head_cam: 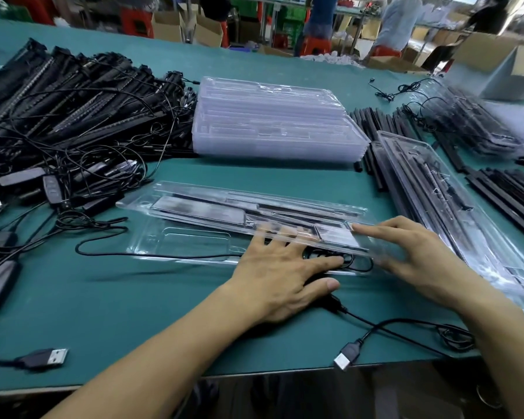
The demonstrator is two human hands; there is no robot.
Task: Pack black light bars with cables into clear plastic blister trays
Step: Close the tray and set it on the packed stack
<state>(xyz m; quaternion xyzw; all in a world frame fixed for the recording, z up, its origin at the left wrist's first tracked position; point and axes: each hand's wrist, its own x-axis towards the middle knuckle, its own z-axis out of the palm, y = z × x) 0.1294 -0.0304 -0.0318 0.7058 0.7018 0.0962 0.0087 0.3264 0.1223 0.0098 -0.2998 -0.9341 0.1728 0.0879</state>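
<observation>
On the green table [109, 300], the loose pile of black light bars [73, 98] sprawls at ten o'clock. The stack of empty trays [273, 122] sits at twelve and the packed trays [436, 189] run down at three. The blister tray [224, 207] you're working on lies dead centre. Its bar-loaded half is tilted up over the flat half.

Your left hand [282, 273] lies flat with fingers spread, the index finger pressing the coiled cable [348, 261] into the flat half. Your right hand [418, 255], at three o'clock of it, has straight fingers against the tilted half's near edge.

Keep the coil pinned until the tilted half comes down over it. I'd judge stray loops will stop it seating. The USB plug [347, 355] trails out at five o'clock, so tuck it in first, then press along the edges evenly.
</observation>
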